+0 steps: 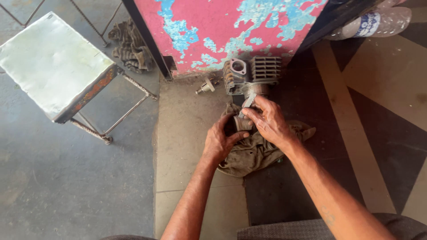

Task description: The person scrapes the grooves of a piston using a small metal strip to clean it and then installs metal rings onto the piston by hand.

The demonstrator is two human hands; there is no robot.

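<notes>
My left hand (220, 141) grips a small round metal part, likely a piston (240, 123), holding it over a dirty grey-brown rag (253, 151) on the floor. My right hand (268, 121) pinches a thin flat metal strip (247, 103) against the top of that part. Just beyond the hands a finned grey engine cylinder (253, 73) lies on the floor against a pink and blue peeling wall (222, 26).
A small metal fitting (205, 86) lies left of the cylinder. A metal stool with a pale top (49, 62) stands at the left, with a crumpled dark cloth (131, 44) behind it. A clear plastic bottle (378, 22) lies at top right.
</notes>
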